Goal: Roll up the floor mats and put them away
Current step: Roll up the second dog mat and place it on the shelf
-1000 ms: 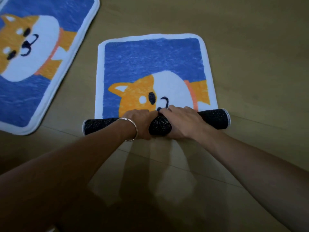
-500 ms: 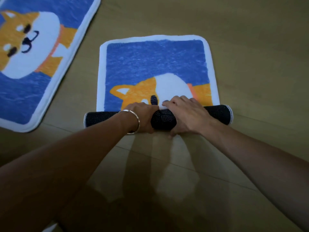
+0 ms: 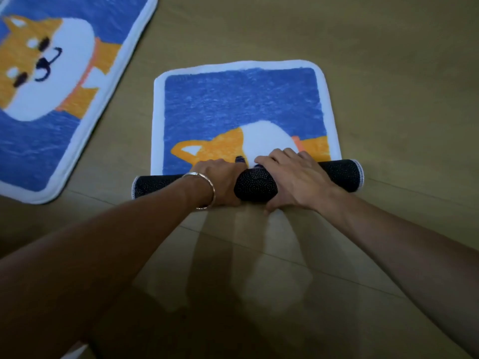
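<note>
Both hands, the left hand (image 3: 220,181) and right hand (image 3: 293,180), were clamped side by side on the dotted black roll (image 3: 255,186) of the fluffy blue dog mat (image 3: 241,104) on the wooden floor (image 3: 388,73).

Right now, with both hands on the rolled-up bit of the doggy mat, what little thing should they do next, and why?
Probably push the roll one more turn away from the body. The left hand and right hand both press its middle, and most of the mat is flat on the floor beyond it. The second mat lies unrolled, so it likely waits.
</note>
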